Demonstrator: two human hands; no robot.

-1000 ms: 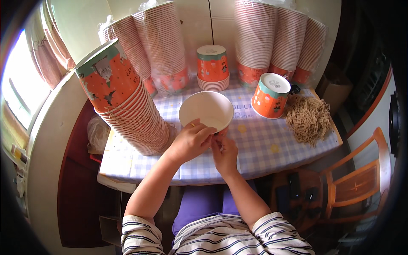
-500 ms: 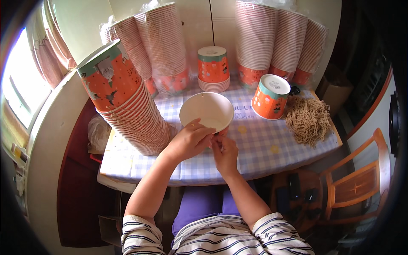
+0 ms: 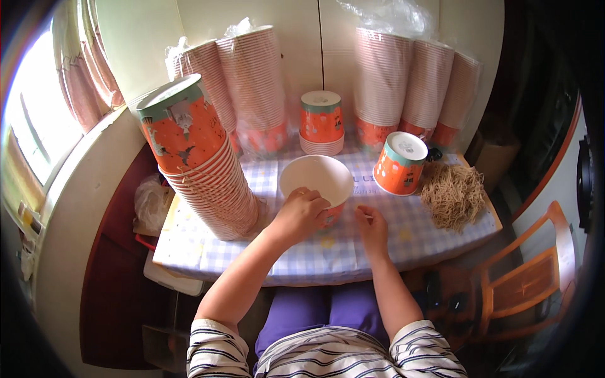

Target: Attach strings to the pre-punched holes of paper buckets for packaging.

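An upright paper bucket (image 3: 334,179), white inside and orange outside, stands in the middle of the table. My left hand (image 3: 301,214) is closed over its near rim, fingers inside and hiding part of the wall. To the right of the bucket, my right hand (image 3: 373,228) hangs apart from it, thumb and fingertips pinched together. Whatever those fingertips hold, if anything, is too small to name. Farther right lies a tangled heap of tan strings (image 3: 452,196), with an upside-down orange and green bucket (image 3: 401,165) beside it.
A tall leaning stack of nested buckets (image 3: 211,183) stands at the left. Plastic-wrapped stacks (image 3: 255,88) line the back, with more wrapped stacks (image 3: 383,82) at the right. A short upside-down stack (image 3: 321,123) sits between them. A wooden chair (image 3: 526,283) is at the right.
My right hand has come away from the bucket's near side and moved right. My left hand has shifted slightly and still holds the rim. The whole view has tilted up a little.
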